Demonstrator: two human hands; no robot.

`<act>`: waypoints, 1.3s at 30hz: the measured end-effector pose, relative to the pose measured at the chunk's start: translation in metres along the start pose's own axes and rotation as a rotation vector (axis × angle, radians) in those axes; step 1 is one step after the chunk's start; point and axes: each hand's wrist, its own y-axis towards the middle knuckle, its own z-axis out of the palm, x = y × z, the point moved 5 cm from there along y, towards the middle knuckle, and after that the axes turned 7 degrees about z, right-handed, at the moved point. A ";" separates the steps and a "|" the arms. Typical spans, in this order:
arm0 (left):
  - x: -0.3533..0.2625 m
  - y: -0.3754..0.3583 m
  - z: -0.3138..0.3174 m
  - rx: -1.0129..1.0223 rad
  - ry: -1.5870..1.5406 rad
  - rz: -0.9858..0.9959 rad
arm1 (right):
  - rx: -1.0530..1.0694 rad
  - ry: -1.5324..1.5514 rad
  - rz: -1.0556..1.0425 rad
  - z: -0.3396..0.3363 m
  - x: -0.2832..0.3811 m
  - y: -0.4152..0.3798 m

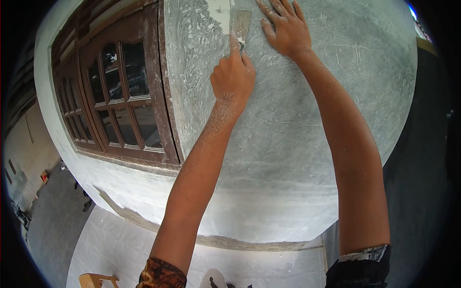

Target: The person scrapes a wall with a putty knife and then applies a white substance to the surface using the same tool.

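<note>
My left hand (233,79) is closed around the handle of a scraper (242,24), the index finger stretched along it. The flat blade points up and lies against the grey wall (283,129), beside a patch of pale paint (220,15). Fingers spread, my right hand (288,30) rests flat on the wall to the right of the blade and holds nothing. Whitish dust covers both hands and forearms. Most of the scraper's handle is hidden inside my left hand.
A brown wooden window (156,96) with glass panes is set in the wall at left. Below, a light sheet (113,245) covers the floor, with a yellowish stool (91,280) at the bottom left. A dark surface (413,168) lies beyond the wall's right edge.
</note>
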 end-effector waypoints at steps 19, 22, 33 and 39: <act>-0.002 0.013 -0.003 -0.075 0.006 0.032 | 0.009 -0.014 0.005 -0.002 -0.001 0.001; 0.000 0.002 -0.001 -0.025 -0.013 0.004 | -0.002 -0.008 -0.003 -0.001 -0.002 0.001; 0.005 0.004 -0.001 -0.007 -0.005 -0.011 | -0.003 -0.002 0.001 -0.001 -0.001 0.001; -0.003 0.022 -0.008 -0.085 0.012 0.034 | -0.019 0.007 -0.009 -0.002 -0.003 0.002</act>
